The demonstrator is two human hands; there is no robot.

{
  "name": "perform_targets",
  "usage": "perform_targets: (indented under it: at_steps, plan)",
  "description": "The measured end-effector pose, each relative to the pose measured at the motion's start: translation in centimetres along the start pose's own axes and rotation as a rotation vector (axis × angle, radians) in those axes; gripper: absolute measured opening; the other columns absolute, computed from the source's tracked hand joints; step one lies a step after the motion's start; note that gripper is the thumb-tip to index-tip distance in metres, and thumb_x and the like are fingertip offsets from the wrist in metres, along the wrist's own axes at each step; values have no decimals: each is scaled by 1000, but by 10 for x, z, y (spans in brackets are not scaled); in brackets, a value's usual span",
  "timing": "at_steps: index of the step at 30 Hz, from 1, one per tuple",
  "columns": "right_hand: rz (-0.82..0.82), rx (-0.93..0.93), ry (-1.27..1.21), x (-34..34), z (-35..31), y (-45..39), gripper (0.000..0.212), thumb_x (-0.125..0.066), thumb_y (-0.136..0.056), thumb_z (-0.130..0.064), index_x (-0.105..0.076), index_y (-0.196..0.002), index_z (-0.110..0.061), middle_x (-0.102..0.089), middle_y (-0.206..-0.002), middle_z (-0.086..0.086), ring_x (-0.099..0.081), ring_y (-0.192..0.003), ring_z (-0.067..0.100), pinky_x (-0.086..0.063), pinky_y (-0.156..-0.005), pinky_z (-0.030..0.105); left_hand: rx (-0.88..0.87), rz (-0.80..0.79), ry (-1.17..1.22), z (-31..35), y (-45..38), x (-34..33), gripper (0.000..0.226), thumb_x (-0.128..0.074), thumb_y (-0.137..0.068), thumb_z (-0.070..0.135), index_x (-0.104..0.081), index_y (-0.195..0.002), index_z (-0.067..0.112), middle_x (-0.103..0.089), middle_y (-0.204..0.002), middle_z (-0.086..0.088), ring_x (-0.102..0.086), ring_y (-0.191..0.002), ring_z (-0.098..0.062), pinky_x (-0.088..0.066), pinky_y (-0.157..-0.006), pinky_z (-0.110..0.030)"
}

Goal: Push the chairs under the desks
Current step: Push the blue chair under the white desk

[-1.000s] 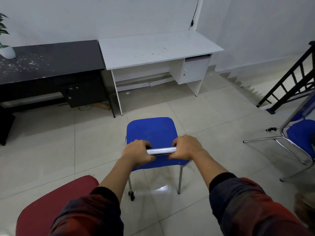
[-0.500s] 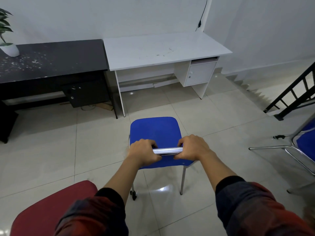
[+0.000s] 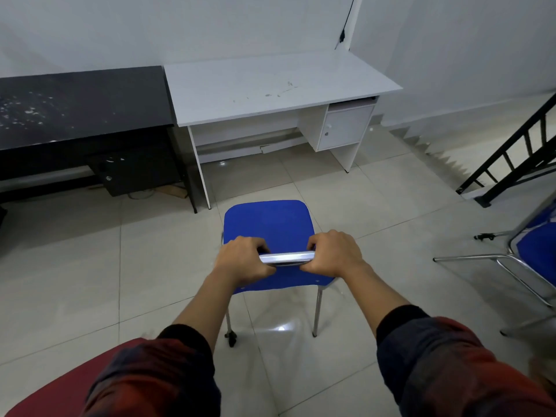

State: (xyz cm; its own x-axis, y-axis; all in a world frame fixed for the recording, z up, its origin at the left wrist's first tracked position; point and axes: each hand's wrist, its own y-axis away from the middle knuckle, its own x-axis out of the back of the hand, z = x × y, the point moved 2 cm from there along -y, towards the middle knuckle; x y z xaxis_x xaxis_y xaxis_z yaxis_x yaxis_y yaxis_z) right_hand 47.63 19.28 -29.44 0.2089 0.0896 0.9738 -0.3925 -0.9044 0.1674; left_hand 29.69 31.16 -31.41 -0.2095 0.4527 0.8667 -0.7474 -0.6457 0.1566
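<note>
- We see the blue chair (image 3: 267, 227) at the centre of the frame, standing on the tiled floor (image 3: 90, 266) just short of the white desk (image 3: 270, 85).
- Our left hand (image 3: 243, 260) and right hand (image 3: 334, 255) both have their fingers wrapped tight around the chrome bar (image 3: 285, 258) at the chair's back.
- The white desk's surface fills the upper middle; a black desk (image 3: 81, 103) touches its left edge.
- A second blue chair (image 3: 538, 251) sits at the right edge, well apart.
- A red seat (image 3: 60, 383) shows at the lower left.
</note>
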Motion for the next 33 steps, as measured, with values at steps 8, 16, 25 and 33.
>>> perform_targets:
  at_steps: [8, 16, 25, 33]
  plan:
    - [-28, 53, -29, 1, -2, -15, 36, -71, -70, -52, -70, -93, -23, -67, -77, -5, -61, -68, 14, -38, -53, 21, 44, 5, -56, -7, -12, 4, 31, -71, -75, 45, -65, -103, 33, -67, -93, 15, -59, -78, -9, -49, -67, -21]
    - [-25, 113, -29, 5, 24, -17, 37, -75, -67, -54, -73, -89, -23, -68, -74, -6, -62, -67, 15, -40, -52, 22, 117, 13, -167, 24, -17, -8, 31, -65, -77, 48, -64, -104, 34, -65, -90, 14, -59, -78, -11, -46, -65, -25]
    - [-67, 85, 5, 29, 117, -14, 46, -77, -66, -67, -71, -91, -29, -70, -83, -10, -64, -75, 14, -49, -63, 26, 85, 38, -89, 112, -37, -49, 34, -64, -78, 49, -65, -102, 26, -68, -92, 7, -63, -80, -15, -56, -68, -32]
    - [31, 21, -22, 10, 101, 5, 57, -65, -68, -80, -69, -83, -26, -65, -71, -7, -61, -65, 17, -48, -58, 27, 50, -49, -43, 86, -38, -42, 33, -70, -75, 46, -65, -105, 33, -67, -98, 13, -59, -81, -10, -53, -70, -27]
